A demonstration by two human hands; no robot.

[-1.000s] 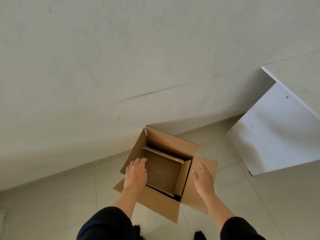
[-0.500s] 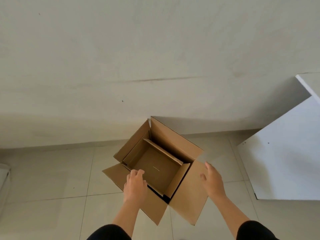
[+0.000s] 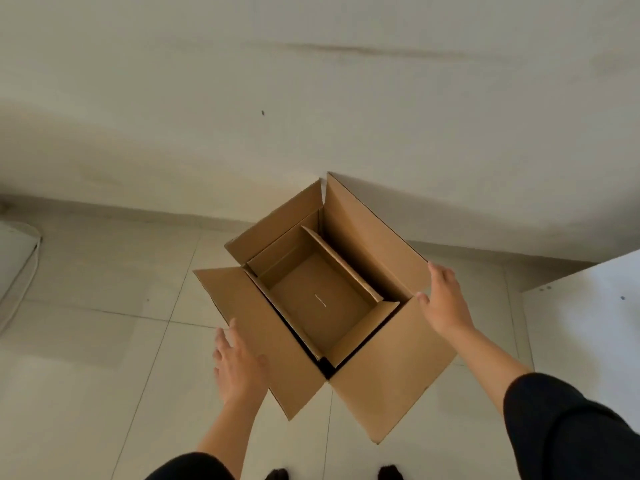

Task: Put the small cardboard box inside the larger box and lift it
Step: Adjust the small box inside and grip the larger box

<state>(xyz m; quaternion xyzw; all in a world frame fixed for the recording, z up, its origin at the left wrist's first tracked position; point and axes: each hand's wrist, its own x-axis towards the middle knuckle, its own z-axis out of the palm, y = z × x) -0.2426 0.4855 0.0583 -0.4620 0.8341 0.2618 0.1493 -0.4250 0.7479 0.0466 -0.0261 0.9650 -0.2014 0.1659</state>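
Observation:
The larger cardboard box [image 3: 388, 368] stands on the tiled floor against the wall, its four flaps spread open. The small cardboard box [image 3: 322, 299] sits inside it, open-topped and empty. My left hand [image 3: 239, 365] hovers with fingers spread just outside the near-left flap, holding nothing. My right hand [image 3: 445, 301] is open too, at the box's right corner, fingertips at the edge of the far-right flap.
A white panel [image 3: 585, 327] leans at the right. A pale object [image 3: 15, 268] lies at the left edge by the wall. My shoes [image 3: 277, 474] show at the bottom. Bare floor tiles [image 3: 104, 358] lie to the left.
Both hands have drawn apart from the box opening: the left moved out past the left flap, the right moved out to the right corner. The view has shifted closer over the box.

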